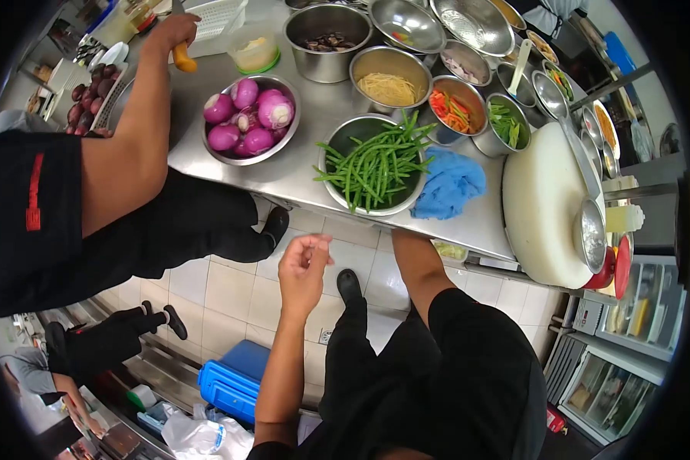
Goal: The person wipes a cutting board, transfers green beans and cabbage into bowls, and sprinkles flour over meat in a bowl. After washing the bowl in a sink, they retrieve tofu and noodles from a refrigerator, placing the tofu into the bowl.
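Note:
My left hand (305, 264) is in the air in front of the steel table's edge, its fingers curled in toward the thumb, with nothing visible in them. My right forearm (420, 264) reaches under the tabletop, which hides the hand. Nearest above them on the table is a steel bowl heaped with long green beans (376, 165). A crumpled blue cloth (448, 184) lies against that bowl's right side. To the left stands a steel bowl of peeled purple onions (249, 119). Under the table edge, near my right forearm, part of a container with pale green contents (451, 251) shows.
A co-worker's hand (178, 31) at the left grips a yellow-handled tool. Steel pots of noodles (387, 88), carrot strips (452, 111) and green pieces (506, 123) stand behind. A thick white chopping block (548, 203) carries a ladle (589, 230). Blue bins (234, 383) sit on the floor.

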`<move>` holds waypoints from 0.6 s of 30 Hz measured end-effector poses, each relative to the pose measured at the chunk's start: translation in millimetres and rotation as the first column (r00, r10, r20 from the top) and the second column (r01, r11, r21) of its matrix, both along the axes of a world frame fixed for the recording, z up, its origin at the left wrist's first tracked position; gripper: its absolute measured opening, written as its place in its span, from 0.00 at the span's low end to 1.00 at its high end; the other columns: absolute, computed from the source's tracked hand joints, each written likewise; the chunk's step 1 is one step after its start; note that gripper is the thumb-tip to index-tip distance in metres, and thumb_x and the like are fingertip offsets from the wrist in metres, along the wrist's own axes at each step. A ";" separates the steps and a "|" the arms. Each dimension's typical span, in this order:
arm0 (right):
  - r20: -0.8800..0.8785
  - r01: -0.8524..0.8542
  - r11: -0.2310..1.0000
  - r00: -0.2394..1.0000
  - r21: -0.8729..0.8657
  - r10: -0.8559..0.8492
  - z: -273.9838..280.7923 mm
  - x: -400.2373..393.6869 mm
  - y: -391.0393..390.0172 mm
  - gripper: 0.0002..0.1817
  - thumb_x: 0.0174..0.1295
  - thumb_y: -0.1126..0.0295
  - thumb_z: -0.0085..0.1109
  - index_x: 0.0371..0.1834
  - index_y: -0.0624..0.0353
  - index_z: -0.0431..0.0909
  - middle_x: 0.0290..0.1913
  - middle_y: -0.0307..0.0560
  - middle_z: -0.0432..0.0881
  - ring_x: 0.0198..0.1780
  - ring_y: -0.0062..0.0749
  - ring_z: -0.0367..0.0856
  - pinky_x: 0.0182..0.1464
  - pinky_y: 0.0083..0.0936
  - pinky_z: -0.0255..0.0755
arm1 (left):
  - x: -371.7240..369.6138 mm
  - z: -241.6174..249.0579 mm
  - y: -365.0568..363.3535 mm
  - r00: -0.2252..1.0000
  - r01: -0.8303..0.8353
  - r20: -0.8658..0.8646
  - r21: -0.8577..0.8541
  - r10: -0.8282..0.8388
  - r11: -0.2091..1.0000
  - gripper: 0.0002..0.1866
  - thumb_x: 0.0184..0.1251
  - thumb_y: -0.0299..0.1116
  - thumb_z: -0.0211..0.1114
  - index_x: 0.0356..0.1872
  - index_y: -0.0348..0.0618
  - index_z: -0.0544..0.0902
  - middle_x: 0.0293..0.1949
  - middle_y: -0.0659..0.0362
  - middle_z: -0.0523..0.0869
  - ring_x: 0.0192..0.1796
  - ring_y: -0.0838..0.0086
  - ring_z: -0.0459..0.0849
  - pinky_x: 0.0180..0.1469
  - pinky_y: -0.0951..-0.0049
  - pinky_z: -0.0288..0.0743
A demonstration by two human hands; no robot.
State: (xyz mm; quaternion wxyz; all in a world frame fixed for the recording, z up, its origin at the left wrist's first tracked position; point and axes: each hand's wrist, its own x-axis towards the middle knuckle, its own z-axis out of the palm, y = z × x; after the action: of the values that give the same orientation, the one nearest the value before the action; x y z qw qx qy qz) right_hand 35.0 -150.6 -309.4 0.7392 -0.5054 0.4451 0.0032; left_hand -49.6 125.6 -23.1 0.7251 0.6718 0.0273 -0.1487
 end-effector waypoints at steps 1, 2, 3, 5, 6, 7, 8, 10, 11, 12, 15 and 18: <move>-0.008 -0.036 0.998 0.999 -0.055 0.035 2.2 -0.8 2.0 0.19 0.59 0.57 0.44 0.33 0.66 0.73 0.25 0.51 0.81 0.26 0.38 0.82 0.33 0.31 0.76 | 6.9 8.4 -6.9 0.999 0.021 0.037 -0.036 -0.019 0.999 0.09 0.65 0.33 0.59 0.41 0.38 0.77 0.28 0.64 0.79 0.28 0.86 0.76 0.25 0.86 0.63; -0.019 -0.075 0.991 0.997 -0.109 0.073 4.5 -2.8 4.3 0.19 0.59 0.57 0.44 0.33 0.66 0.73 0.25 0.51 0.81 0.26 0.38 0.82 0.33 0.31 0.76 | 9.1 15.3 -10.6 0.998 0.041 0.039 -0.036 -0.040 0.998 0.09 0.65 0.33 0.59 0.41 0.38 0.77 0.28 0.64 0.79 0.28 0.86 0.76 0.25 0.86 0.63; -0.034 -0.120 0.977 0.993 -0.178 0.116 5.0 -5.9 6.1 0.19 0.59 0.57 0.44 0.33 0.66 0.74 0.24 0.51 0.81 0.26 0.38 0.82 0.34 0.31 0.76 | 15.8 21.7 -16.2 1.000 0.010 -0.012 -0.031 -0.010 0.999 0.11 0.65 0.32 0.59 0.44 0.37 0.76 0.31 0.63 0.79 0.31 0.84 0.78 0.24 0.86 0.62; -0.091 -0.221 0.918 0.975 -0.331 0.202 5.8 -17.4 8.0 0.19 0.59 0.58 0.44 0.32 0.66 0.74 0.24 0.51 0.82 0.25 0.38 0.82 0.34 0.31 0.76 | 28.9 23.6 -29.1 0.995 -0.014 -0.100 -0.054 0.009 0.998 0.14 0.64 0.32 0.60 0.48 0.37 0.74 0.36 0.61 0.79 0.34 0.79 0.81 0.22 0.86 0.61; -0.116 -0.250 0.890 0.968 -0.382 0.223 9.1 -24.0 11.8 0.19 0.59 0.58 0.44 0.32 0.66 0.74 0.24 0.51 0.82 0.25 0.38 0.82 0.34 0.31 0.76 | 32.4 21.7 -32.4 0.990 -0.031 -0.143 -0.070 0.021 0.997 0.16 0.64 0.33 0.61 0.50 0.37 0.72 0.38 0.60 0.79 0.36 0.77 0.82 0.21 0.86 0.61; -0.142 -0.283 0.859 0.959 -0.427 0.246 12.1 -21.6 19.4 0.19 0.59 0.58 0.44 0.32 0.66 0.74 0.24 0.51 0.82 0.25 0.37 0.82 0.34 0.31 0.76 | 36.0 17.3 -35.8 0.988 -0.044 -0.152 -0.082 0.031 0.996 0.16 0.64 0.34 0.61 0.49 0.37 0.72 0.37 0.60 0.79 0.35 0.76 0.83 0.20 0.85 0.60; -0.163 -0.301 0.839 0.953 -0.453 0.254 18.3 -23.8 25.6 0.19 0.59 0.59 0.44 0.32 0.66 0.74 0.24 0.51 0.82 0.25 0.37 0.82 0.35 0.31 0.76 | 39.6 18.4 -39.7 0.985 -0.057 -0.164 -0.063 0.045 0.996 0.13 0.64 0.33 0.61 0.46 0.38 0.73 0.36 0.61 0.78 0.34 0.75 0.83 0.20 0.85 0.60; -0.179 -0.338 0.814 0.941 -0.471 0.287 29.6 -28.9 42.0 0.18 0.59 0.59 0.43 0.31 0.66 0.75 0.24 0.51 0.82 0.25 0.37 0.82 0.35 0.31 0.76 | 47.5 13.1 -41.7 0.986 -0.036 -0.164 -0.108 0.017 0.994 0.07 0.65 0.32 0.60 0.38 0.41 0.73 0.28 0.63 0.78 0.30 0.76 0.83 0.18 0.85 0.58; -0.179 -0.349 0.806 0.937 -0.479 0.300 35.4 -33.7 47.3 0.18 0.59 0.60 0.43 0.31 0.66 0.75 0.24 0.51 0.82 0.25 0.37 0.82 0.35 0.31 0.76 | 49.7 16.5 -45.0 0.986 -0.025 -0.168 -0.100 0.008 0.995 0.06 0.65 0.32 0.59 0.36 0.42 0.73 0.26 0.63 0.78 0.29 0.77 0.82 0.18 0.85 0.58; -0.177 -0.360 0.797 0.933 -0.484 0.313 44.8 -39.1 52.5 0.18 0.59 0.60 0.43 0.31 0.66 0.75 0.23 0.51 0.82 0.25 0.37 0.82 0.35 0.31 0.76 | 51.4 19.6 -46.6 0.985 -0.024 -0.172 -0.087 0.009 0.996 0.06 0.65 0.32 0.59 0.33 0.42 0.73 0.23 0.63 0.77 0.28 0.78 0.82 0.18 0.85 0.57; -0.154 -0.380 0.776 0.923 -0.503 0.352 65.0 -62.7 66.2 0.18 0.58 0.61 0.43 0.30 0.67 0.76 0.23 0.51 0.82 0.25 0.37 0.83 0.36 0.31 0.76 | 59.0 15.9 -46.6 0.984 -0.009 -0.175 -0.118 -0.012 0.993 0.07 0.65 0.31 0.58 0.29 0.44 0.71 0.22 0.63 0.77 0.26 0.80 0.80 0.18 0.85 0.57; -0.123 -0.385 0.772 0.918 -0.506 0.377 86.2 -94.7 68.1 0.18 0.58 0.62 0.42 0.29 0.67 0.76 0.23 0.52 0.82 0.25 0.36 0.83 0.37 0.31 0.76 | 65.7 15.6 -44.8 0.989 0.000 -0.150 -0.090 -0.014 0.996 0.06 0.63 0.31 0.58 0.29 0.45 0.71 0.22 0.66 0.74 0.23 0.80 0.78 0.19 0.85 0.56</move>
State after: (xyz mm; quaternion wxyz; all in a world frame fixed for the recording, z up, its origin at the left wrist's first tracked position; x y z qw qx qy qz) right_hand -59.7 -82.4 -223.2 0.5553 -0.7657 0.3227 0.0359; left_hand 16.2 80.8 -7.5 0.7500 0.6254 0.0730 -0.2027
